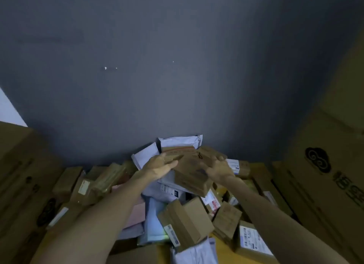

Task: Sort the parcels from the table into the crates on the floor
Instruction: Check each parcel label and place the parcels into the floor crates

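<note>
Left hand (161, 166), right hand (218, 168) grasp brown box (192, 175) at sides; long axis points away from viewer.

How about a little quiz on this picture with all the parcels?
1. True or false: the left hand and the right hand both hold the brown boxes above the pile.
2. What colour is the wall behind the pile? A) red B) dark grey C) yellow
3. Fill the gap: the big carton with the black swirl logo stands on the person's ____ side.
Key: 1 true; 2 B; 3 right.
</note>
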